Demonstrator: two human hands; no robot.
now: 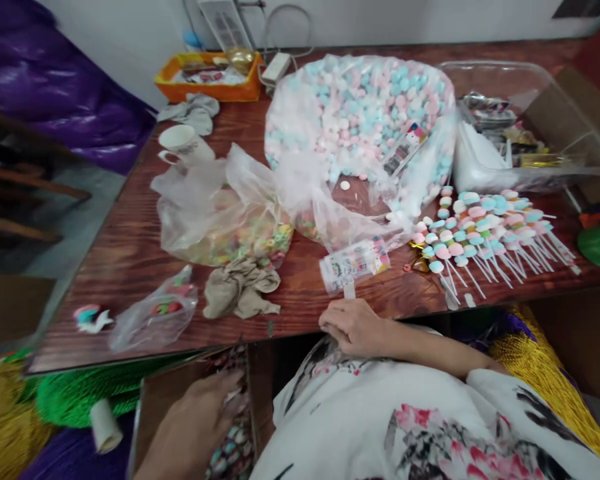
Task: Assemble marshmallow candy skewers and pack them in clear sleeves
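Note:
My right hand (354, 327) rests at the front edge of the wooden table (130, 253), fingers curled together, just below a small printed packet (354, 264). Whether it holds anything is hidden. My left hand (195, 420) reaches down below the table edge into a cardboard box (155, 400) with patterned items; it is blurred. A big clear bag of pink, blue and white puffs (365, 113) lies in the middle. To the right lie several finished sticks with coloured puffs (485, 233).
A clear bag of mixed coloured pieces (220, 220), a crumpled beige cloth (240, 290), a small bag (157, 317), a white mug (183, 143), an orange tray (207, 75), a clear plastic bin (520, 127). Green and yellow tinsel lies below the table.

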